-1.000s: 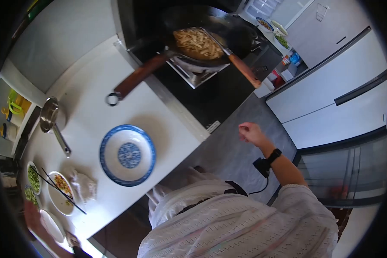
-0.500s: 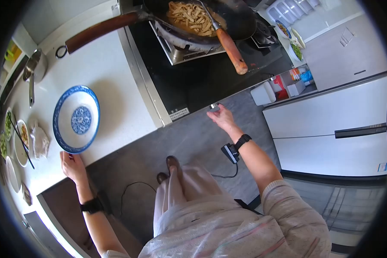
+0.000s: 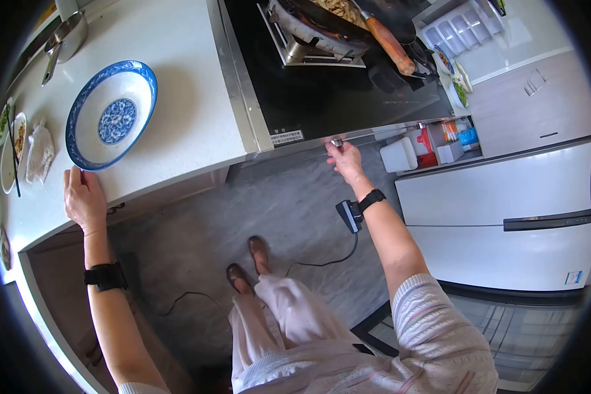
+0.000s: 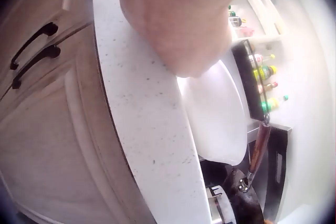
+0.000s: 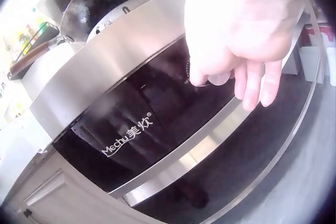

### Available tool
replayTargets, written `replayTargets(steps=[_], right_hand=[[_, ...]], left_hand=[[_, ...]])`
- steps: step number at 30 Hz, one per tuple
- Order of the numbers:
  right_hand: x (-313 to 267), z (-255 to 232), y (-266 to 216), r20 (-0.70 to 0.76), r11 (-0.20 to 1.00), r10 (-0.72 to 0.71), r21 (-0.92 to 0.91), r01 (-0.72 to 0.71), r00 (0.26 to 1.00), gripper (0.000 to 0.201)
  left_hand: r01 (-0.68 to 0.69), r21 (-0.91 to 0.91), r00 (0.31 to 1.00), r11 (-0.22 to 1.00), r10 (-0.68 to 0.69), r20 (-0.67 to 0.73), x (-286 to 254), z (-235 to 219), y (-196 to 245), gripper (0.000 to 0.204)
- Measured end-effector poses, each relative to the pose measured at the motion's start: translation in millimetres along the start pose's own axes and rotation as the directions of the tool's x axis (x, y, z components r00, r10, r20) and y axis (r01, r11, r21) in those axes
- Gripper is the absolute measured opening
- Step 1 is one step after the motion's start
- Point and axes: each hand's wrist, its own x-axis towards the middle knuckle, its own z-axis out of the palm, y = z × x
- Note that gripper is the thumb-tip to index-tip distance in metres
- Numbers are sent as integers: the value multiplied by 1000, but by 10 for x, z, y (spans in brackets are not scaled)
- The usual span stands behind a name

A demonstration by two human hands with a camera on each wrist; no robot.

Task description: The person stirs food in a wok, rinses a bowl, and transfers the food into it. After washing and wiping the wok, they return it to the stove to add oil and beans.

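My left hand (image 3: 85, 200) grips the near rim of a blue-and-white dish (image 3: 111, 115) at the counter's edge; the left wrist view shows the dish's white side (image 4: 215, 116) beyond the hand (image 4: 178, 19). At the stove's front, my right hand (image 3: 345, 162) pinches a small metallic knob (image 3: 336, 142). In the right wrist view the thumb and forefinger of that hand (image 5: 241, 40) meet round the knob (image 5: 219, 78), with the other fingers hanging below. A wok of cooked strips (image 3: 343, 12) sits on the burner, a wooden-handled utensil (image 3: 389, 44) resting across it.
Left on the counter (image 3: 177, 98) are a metal pot (image 3: 71, 36), a plastic bag (image 3: 39, 154) and bowls with chopsticks (image 3: 13, 151) across. An open drawer with boxes (image 3: 448, 152) lies right of the stove, near a white fridge (image 3: 466, 197). A cable (image 3: 328, 261) hangs from the right wrist.
The left hand came from the far-left bowls to the dish's rim. The right hand moved from open air to the knob. The head view has shifted, showing less of the wok.
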Motion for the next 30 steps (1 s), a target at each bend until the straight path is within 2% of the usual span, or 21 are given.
replayTargets(steps=[4, 6, 10, 19, 21, 24, 27, 30], right_hand=[[6, -25, -22, 45, 1000, -16, -15, 16, 999, 35], [-34, -27, -49, 58, 993, 64, 97, -69, 996, 34], [30, -53, 7, 91, 993, 63, 90, -71, 994, 33], [17, -96, -19, 143, 992, 68, 99, -83, 987, 35], [10, -118, -37, 190, 995, 97, -2, -99, 977, 39], [-29, -138, -48, 200, 995, 104, -15, -103, 974, 38], [-135, -329, -51, 191, 995, 71, 60, -84, 979, 41], [-279, -736, -35, 131, 996, -67, -42, 73, 989, 37]], left_hand=[[-20, 4, 999, 1000, 21, -30, -5, -8, 18, 16], [-11, 12, 999, 1000, 12, -42, -2, 3, 14, 16], [1, 48, 1000, 999, -1, -8, 0, 14, 2, 16], [-4, 43, 1000, 999, 5, -28, 0, 11, 8, 17], [3, 39, 1000, 999, -2, -23, 5, 2, 19, 17], [19, 37, 1000, 999, -19, -5, 2, -12, 26, 16], [28, 28, 1000, 999, -28, 3, 0, -23, 50, 16], [46, 44, 999, 998, -46, 12, 1, -40, 77, 15]])
